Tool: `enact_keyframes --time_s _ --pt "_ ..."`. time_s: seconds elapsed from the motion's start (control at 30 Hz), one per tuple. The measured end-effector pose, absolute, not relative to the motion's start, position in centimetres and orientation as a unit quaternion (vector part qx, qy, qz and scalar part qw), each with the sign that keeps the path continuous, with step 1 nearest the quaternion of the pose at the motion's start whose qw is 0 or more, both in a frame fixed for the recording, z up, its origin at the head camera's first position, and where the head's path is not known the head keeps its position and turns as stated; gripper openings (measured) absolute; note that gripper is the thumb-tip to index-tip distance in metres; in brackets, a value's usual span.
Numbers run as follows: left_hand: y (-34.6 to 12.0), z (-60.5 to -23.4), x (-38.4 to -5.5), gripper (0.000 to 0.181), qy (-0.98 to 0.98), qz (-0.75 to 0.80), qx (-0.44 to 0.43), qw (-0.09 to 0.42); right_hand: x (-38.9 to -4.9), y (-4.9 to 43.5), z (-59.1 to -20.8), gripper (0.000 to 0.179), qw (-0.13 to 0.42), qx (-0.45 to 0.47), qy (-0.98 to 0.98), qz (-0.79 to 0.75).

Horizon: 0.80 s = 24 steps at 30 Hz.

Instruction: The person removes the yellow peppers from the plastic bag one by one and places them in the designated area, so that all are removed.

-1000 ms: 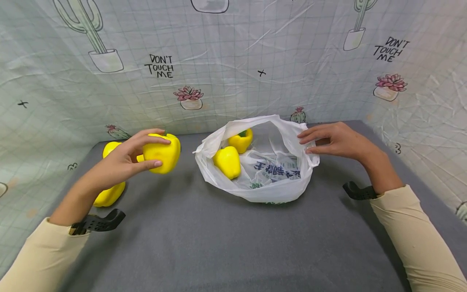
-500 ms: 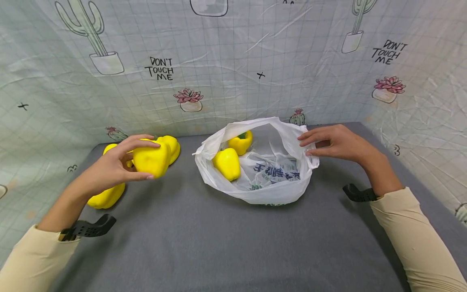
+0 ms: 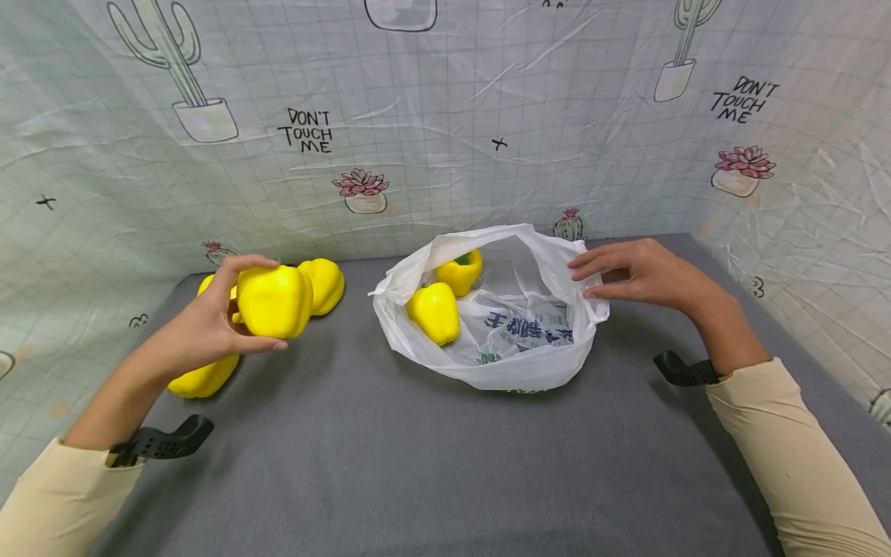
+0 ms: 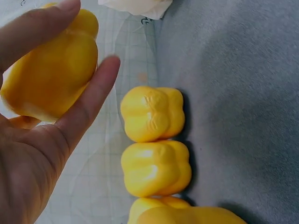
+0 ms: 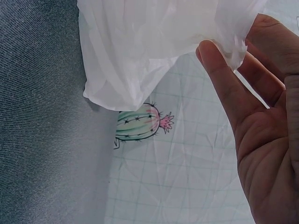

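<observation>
My left hand holds a yellow bell pepper, thumb below and fingers over the top. In the left wrist view this pepper sits between thumb and fingers, apart from the row of other peppers. On the right, my right hand pinches the edge of a white plastic bag and keeps its mouth spread wide. The right wrist view shows the bag's thin film running up to the fingertips. Inside the bag lie two yellow peppers, one in front and one behind.
Behind the held pepper, another yellow pepper lies on the grey tabletop. More stand at the left, one near the wrist, partly hidden by my hand. A cactus-printed cloth hangs along the back and sides.
My left hand has drawn left with its pepper, uncovering the pepper behind it. The held pepper's lobed end now shows more. My right hand and the bag stay in place.
</observation>
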<state>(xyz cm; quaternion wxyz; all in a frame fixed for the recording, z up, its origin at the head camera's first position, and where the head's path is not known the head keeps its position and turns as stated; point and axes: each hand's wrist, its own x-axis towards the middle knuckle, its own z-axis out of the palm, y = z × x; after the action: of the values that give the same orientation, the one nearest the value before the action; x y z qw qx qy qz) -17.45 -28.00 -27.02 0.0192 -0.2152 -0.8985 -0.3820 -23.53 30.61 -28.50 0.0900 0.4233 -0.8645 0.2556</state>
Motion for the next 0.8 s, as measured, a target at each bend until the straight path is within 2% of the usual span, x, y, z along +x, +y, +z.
enact_keyframes --time_s 0.13,0.4,0.6,0.8 --pt "-28.4 -27.2 -17.6 0.106 -0.903 -0.364 -0.226 0.021 -23.5 30.6 -28.6 0.032 0.090 0.423 -0.865 0.256" --pt "-28.9 -27.8 -18.0 0.101 -0.911 -0.328 -0.242 0.058 -23.5 30.5 -28.6 0.031 0.088 0.420 -0.866 0.256" --pt "-29.3 -28.0 -18.3 0.098 -0.916 -0.299 -0.261 0.061 -23.6 30.6 -28.7 0.032 0.088 0.419 -0.866 0.257" --pt "-29.6 -28.1 -18.5 0.099 -0.920 -0.306 -0.237 0.060 -23.7 30.6 -28.9 0.034 0.091 0.425 -0.863 0.257"
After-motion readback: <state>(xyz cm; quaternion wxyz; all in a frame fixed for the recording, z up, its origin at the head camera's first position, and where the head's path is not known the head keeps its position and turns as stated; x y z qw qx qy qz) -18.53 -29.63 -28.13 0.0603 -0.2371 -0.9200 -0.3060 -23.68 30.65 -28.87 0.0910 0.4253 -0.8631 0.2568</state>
